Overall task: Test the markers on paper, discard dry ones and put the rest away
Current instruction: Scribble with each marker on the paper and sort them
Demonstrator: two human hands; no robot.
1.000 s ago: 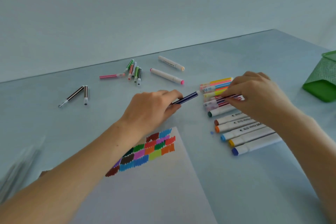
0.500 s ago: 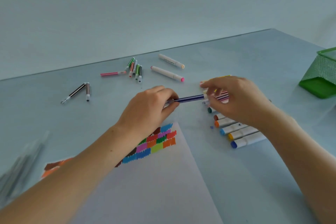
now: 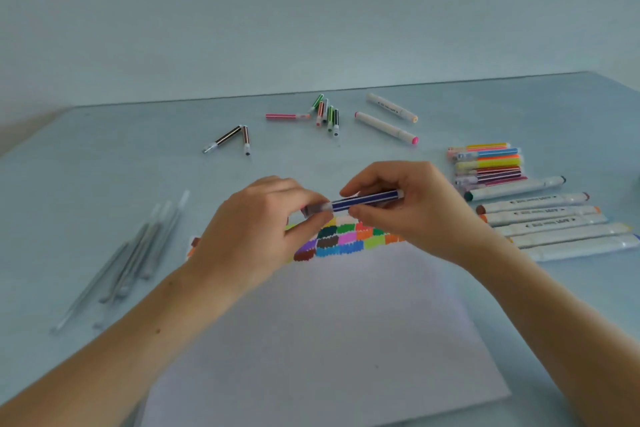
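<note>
Blue striped marker (image 3: 363, 200) pinched at its cap end by left hand (image 3: 266, 229), barrel gripped by right hand (image 3: 408, 208), above paper (image 3: 329, 340).

A pale blue table (image 3: 104, 184) bears scattered markers (image 3: 386, 126) and paper (image 3: 329, 340).

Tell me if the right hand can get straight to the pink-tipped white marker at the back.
Probably not yet: the right hand is holding the blue striped marker with the left hand. Otherwise nothing lies between it and the pink-tipped marker.
</note>
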